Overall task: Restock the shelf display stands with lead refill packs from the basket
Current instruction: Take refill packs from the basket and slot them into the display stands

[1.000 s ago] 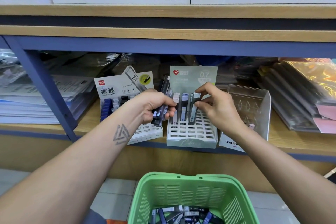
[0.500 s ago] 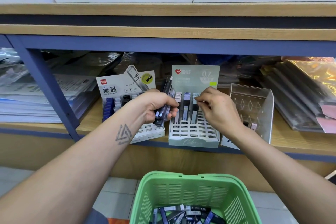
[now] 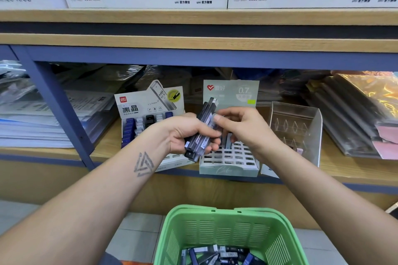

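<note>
At the centre of the frame the left hand [image 3: 189, 135] grips a bundle of lead refill packs [image 3: 203, 127], fingers curled round them, as it did a second ago, though the bundle now tilts up higher in front of the pale green display stand [image 3: 229, 163]. The right hand [image 3: 243, 127] has left the stand's slots, where it was seating a pack, and its thumb and fingertips now pinch a pack in the bundle. More packs lie in the green basket [image 3: 228, 232] at the bottom centre.
</note>
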A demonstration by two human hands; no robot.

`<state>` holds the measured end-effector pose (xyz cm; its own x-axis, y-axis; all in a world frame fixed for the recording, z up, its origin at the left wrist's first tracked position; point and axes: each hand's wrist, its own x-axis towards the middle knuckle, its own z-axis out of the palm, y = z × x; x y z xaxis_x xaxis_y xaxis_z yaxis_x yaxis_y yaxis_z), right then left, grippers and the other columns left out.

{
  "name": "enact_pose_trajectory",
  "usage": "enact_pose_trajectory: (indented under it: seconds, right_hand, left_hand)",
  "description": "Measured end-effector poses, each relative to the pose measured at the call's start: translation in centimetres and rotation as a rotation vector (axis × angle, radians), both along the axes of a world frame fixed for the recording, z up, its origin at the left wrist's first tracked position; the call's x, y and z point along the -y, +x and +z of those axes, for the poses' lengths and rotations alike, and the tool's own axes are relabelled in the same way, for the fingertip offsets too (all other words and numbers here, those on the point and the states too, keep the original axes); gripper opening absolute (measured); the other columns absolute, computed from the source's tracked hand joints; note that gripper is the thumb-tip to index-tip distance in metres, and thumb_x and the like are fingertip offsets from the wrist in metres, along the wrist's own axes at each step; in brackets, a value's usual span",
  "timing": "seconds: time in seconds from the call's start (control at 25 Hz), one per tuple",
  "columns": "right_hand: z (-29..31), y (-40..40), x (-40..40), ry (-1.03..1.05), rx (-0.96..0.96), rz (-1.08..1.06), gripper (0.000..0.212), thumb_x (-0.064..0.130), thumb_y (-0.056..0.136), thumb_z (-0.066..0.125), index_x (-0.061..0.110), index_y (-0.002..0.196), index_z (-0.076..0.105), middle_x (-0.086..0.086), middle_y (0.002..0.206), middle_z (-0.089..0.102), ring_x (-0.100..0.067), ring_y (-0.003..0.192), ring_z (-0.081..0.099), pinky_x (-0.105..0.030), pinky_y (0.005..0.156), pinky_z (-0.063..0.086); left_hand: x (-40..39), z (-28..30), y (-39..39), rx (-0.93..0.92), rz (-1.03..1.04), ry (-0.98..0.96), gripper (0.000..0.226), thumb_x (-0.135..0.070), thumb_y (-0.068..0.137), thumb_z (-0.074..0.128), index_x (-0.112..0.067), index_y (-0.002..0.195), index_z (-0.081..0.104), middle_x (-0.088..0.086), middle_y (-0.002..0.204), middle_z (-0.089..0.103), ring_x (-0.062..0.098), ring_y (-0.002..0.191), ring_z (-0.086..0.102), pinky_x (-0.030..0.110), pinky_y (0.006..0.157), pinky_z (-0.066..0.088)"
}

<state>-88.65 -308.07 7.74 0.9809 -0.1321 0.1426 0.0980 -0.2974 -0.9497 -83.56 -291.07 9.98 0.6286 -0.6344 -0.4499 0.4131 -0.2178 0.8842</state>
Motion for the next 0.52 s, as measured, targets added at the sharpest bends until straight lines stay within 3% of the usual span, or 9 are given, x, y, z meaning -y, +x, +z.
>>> enact_pose_trajectory:
  seconds: [0.08,0.28,0.4,0.52]
  right_hand:
    - [-0.1,0.1,0.1,0.117,-0.015,0.003,0.007,0.011,0.09,0.075,0.009,0.096,0.074,-0.008,0.08,0.071,-0.011,0.064,0.062,-0.022,0.053,0.047]
    - [0.5,0.4,1.1,0.396,-0.05,-0.03,0.004,-0.004,0.092,0.067,-0.001,0.093,0.069,-0.011,0.07,0.07,-0.017,0.059,0.063,-0.021,0.054,0.054]
    - [0.6,0.3,1.7,0.525,-0.05,-0.019,0.008,-0.007,0.091,0.065,-0.001,0.095,0.069,-0.019,0.083,0.073,-0.02,0.07,0.071,-0.023,0.064,0.06]
    - [0.4,0.1,2.0,0.595,-0.082,0.031,0.013,-0.008,0.09,0.065,-0.006,0.102,0.07,-0.022,0.096,0.073,-0.024,0.081,0.074,-0.027,0.073,0.062]
  left_hand:
    - [-0.2,0.1,-0.3,-0.016,-0.009,-0.022,0.002,-0.001,0.092,0.063,-0.001,0.091,0.065,0.015,0.075,0.067,0.021,0.064,0.07,0.025,0.054,0.058]
    - [-1.1,0.5,0.1,-0.124,0.055,-0.056,0.021,-0.017,0.097,0.06,0.004,0.098,0.066,0.017,0.08,0.071,0.02,0.063,0.072,0.026,0.054,0.06]
    - [-1.7,0.4,0.3,-0.152,0.061,-0.071,0.021,-0.016,0.097,0.059,0.003,0.103,0.065,0.019,0.084,0.07,0.02,0.061,0.07,0.023,0.051,0.057]
    - [-1.7,0.2,0.4,-0.081,0.056,-0.048,0.006,-0.007,0.093,0.061,-0.001,0.094,0.062,0.014,0.079,0.065,0.014,0.053,0.06,0.016,0.042,0.047]
